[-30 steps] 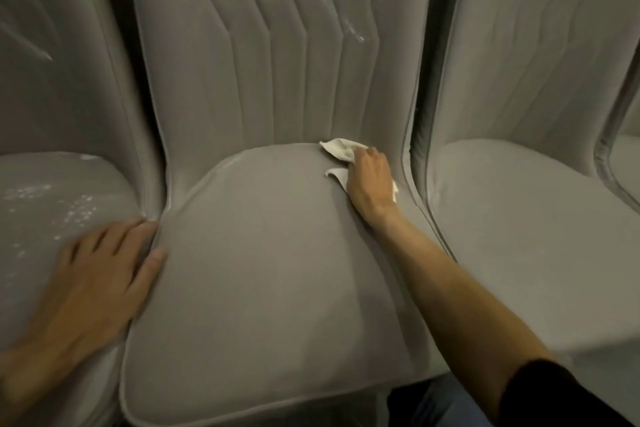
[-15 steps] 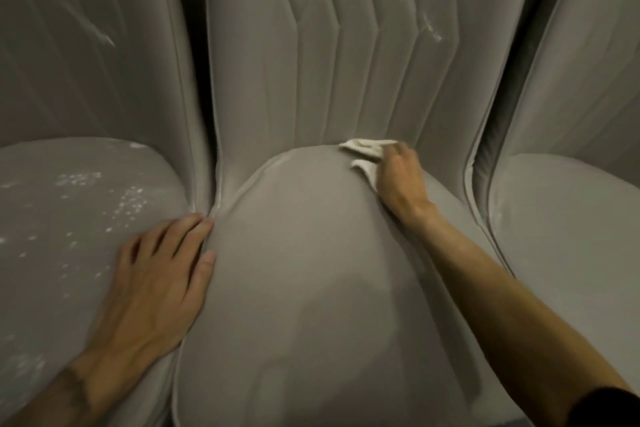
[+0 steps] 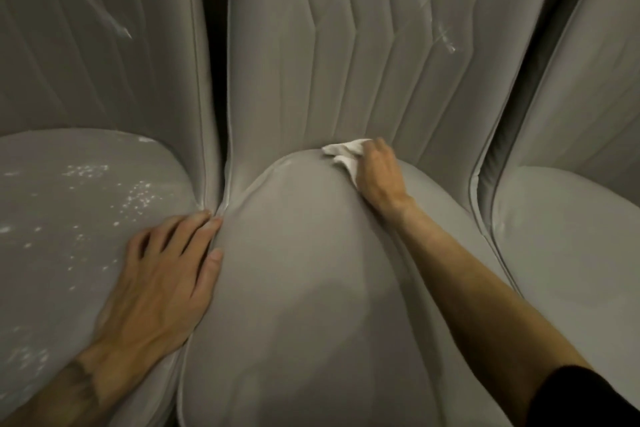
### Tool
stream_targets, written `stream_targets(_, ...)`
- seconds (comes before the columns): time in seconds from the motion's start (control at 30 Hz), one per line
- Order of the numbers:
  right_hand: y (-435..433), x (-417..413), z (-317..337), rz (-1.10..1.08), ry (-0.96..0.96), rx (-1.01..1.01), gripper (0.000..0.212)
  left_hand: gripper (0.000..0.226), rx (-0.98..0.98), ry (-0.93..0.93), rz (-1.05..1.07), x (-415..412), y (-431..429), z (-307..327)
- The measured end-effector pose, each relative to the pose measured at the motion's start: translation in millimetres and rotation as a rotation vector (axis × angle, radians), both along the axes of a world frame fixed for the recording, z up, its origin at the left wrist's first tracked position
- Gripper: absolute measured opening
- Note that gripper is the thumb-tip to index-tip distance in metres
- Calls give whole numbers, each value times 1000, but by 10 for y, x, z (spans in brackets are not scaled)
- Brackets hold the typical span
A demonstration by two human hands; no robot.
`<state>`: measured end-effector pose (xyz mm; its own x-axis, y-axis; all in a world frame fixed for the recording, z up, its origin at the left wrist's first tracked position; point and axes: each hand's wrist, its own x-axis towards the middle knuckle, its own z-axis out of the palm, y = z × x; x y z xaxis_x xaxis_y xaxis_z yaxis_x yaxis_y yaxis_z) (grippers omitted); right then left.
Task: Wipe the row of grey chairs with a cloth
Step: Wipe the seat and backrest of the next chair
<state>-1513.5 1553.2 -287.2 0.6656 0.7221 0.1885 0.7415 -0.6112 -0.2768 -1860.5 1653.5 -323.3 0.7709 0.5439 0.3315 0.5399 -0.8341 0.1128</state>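
Observation:
Three grey upholstered chairs stand side by side. The middle chair's seat fills the centre, with its quilted backrest behind. A small white cloth lies at the seat's back edge, where seat meets backrest. My right hand grips the cloth and presses it onto the seat there. My left hand rests flat with spread fingers on the right edge of the left chair's seat, fingertips at the gap between the two chairs.
White specks and smears dot the left chair's seat and backrest. A white scuff marks the middle backrest at the upper right. The right chair's seat lies beyond a narrow gap.
The view has shifted right to left, so the chairs sit further right in frame. My right hand with the cloth stays at the seat's back edge, moved slightly left along it. My left hand keeps its place.

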Motion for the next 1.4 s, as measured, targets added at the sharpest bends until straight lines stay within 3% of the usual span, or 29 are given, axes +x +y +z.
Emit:
stream_targets(0.1, 163, -104, 38, -66, 65, -11, 66, 49, -3, 3, 3, 11, -2, -4)
stream_targets(0.2, 571, -579, 18, 114, 63, -61, 54, 49, 9, 15, 1, 9, -14, 4)
stream_targets(0.33, 502, -804, 140, 287, 166, 47, 55, 48, 7, 30, 6, 2, -10, 23)
stream_targets(0.43, 424, -519, 125, 159, 131, 20, 34, 49, 10, 28, 13, 0, -25, 36)
stream_targets(0.5, 542, -575, 71, 92, 130, 20, 32, 49, 5, 34, 25, 1, -31, 35)
stream_targets(0.67, 513, -1245, -6, 353, 85, 100, 36, 49, -1, 60, 19, 15, -32, 56)
stream_targets(0.77, 395, -1190, 26, 460, 97, 57, 47, 50, -17, 70, 13, 1, -32, 74)
stream_targets(0.87, 537, -923, 46, 278, 51, -2, 32, 50, -8, 65, 15, -4, -38, 84)
stream_targets(0.97, 617, -1094, 12, 181, 75, 66, 23, 49, -1, 46, 10, -6, -34, 63)
stream_targets(1.13, 296, -1557, 62, 461, 136, 81, 59, 48, -7, 47, 8, 3, -35, 73)
stream_targets(1.27, 389, -1097, 199, 354, 118, -33, 52, 48, -11, 42, -2, -20, -36, 91)
stream_targets(1.4, 551, -1243, 75, 287, 127, 55, 28, 48, -6, 46, 8, -14, -43, 82)
